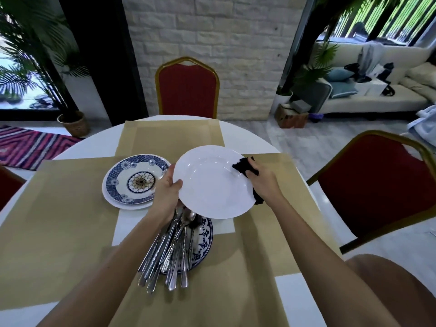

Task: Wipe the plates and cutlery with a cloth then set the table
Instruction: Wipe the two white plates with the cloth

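Cutlery [172, 251] lies heaped on a blue-patterned plate [205, 241] closest to me on the worktop [247, 138]. Above it my left hand [166, 192] grips the rim of a tilted white plate [212, 185], while my right hand [262, 182] clutches a black cloth [244, 167] against its right edge. Two stacked plates [122, 175] sit just left.

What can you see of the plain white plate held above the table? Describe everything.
The white plate is round, plain and glossy, ceramic by its look, with a broad rim around a shallow well. It is held in the air, tilted, face toward the camera. The left hand grips its left edge, thumb on the rim. The right hand presses a black cloth against its right rim. Its near edge hides part of the cutlery.
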`<state>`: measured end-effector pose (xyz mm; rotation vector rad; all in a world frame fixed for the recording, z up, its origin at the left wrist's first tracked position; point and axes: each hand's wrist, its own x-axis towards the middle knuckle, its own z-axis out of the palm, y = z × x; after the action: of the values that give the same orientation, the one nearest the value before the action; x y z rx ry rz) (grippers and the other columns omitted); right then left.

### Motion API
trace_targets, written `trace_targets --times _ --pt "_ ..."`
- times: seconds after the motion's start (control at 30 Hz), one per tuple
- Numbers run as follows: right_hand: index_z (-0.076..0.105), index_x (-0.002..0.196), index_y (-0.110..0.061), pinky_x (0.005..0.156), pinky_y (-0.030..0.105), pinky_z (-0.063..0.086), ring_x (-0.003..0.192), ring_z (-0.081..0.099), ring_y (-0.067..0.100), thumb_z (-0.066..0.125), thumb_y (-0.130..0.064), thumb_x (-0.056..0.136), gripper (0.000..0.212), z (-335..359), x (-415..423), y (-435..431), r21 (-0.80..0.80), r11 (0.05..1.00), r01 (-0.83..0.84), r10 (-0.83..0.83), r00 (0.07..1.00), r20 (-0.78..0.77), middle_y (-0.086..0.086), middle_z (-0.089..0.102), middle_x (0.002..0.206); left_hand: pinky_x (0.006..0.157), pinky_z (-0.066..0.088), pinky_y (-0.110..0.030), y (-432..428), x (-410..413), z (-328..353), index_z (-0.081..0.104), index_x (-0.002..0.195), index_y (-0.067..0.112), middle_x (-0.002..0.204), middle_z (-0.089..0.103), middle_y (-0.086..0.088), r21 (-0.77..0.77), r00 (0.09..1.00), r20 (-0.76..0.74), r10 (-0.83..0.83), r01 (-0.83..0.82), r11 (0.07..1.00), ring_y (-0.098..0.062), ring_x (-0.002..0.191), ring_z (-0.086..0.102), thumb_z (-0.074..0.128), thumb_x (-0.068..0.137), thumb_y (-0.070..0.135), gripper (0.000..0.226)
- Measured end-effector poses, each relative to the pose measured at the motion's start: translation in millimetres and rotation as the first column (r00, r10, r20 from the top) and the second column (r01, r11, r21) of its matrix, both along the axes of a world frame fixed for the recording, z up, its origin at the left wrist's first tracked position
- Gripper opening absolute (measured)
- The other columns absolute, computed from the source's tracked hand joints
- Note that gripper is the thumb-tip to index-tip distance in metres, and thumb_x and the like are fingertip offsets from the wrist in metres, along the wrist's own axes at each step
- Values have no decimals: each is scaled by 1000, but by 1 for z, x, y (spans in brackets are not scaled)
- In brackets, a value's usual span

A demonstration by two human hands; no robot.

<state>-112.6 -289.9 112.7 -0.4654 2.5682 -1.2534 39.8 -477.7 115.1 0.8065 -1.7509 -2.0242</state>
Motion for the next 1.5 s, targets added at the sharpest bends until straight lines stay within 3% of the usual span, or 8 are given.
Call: trace_targets --times 0.1,0.23,0.63,1.0,1.17,1.3,1.4,1.5 --pt "44 143 -27 91 28 45 109 58 22 51 -13 94 51 -12 -26 -10 22 999 32 -34 998 59 5 63 126 97 46 -41 -14 -33 -21 48 128 27 116 61 8 -124 996 84 -41 51 991 -24 118 52 33 91 -10 54" --pt "45 143 -25 88 28 44 108 59 25 51 -10 93 52 -36 -55 -21 63 996 69 -73 995 68 7 64 124 73 50 -24 -28 -73 -47 38 141 21 121 54 -1 -306 968 250 -28 106 946 -22 108 52 35 92 -6 56" --pt "48 141 -20 90 23 39 118 55 25 49 -8 96 46 -102 -82 -33 218 976 4 -10 1000 28 7 59 133 102 37 -32 -48 -109 -114 25 150 16 145 43 -11 -435 852 521 57 207 877 -32 124 48 41 96 2 58" --pt "65 114 -24 64 31 52 95 60 25 42 -1 89 41 -86 -78 -48 211 975 67 -15 970 -242 6 62 113 95 34 -27 -42 -93 -103 47 137 6 131 53 -17 -646 887 450 109 239 725 -30 121 48 43 87 -9 52" --pt "58 131 -17 78 35 49 102 57 32 47 2 92 45 -54 -67 -65 158 987 29 46 891 -452 12 58 122 79 42 -27 -77 -51 -80 65 117 12 113 66 -12 -716 891 323 320 9 698 -26 101 61 45 91 -4 36" --pt "56 131 -33 54 39 58 87 64 24 47 -10 96 43 -40 -58 -101 -1 1000 -17 16 958 -287 3 58 119 88 43 -42 -127 2 -83 56 125 12 125 53 -15 -713 762 395 513 -98 695 -35 107 53 45 90 -2 40" --pt "58 129 -30 57 41 59 69 66 21 48 -10 95 41 -39 -38 -144 -96 991 -89 72 982 -173 6 61 111 86 47 -49 -153 33 -91 47 126 14 126 44 -17 -705 666 505 549 -49 708 -40 105 51 51 88 9 39" --pt "57 134 -17 80 23 50 90 66 24 52 -5 94 42 -44 -12 -190 -46 983 -179 169 972 -166 12 62 121 84 45 -47 -167 42 -96 42 125 2 118 45 -25 -685 629 604 490 95 722 -43 101 51 51 91 14 37"
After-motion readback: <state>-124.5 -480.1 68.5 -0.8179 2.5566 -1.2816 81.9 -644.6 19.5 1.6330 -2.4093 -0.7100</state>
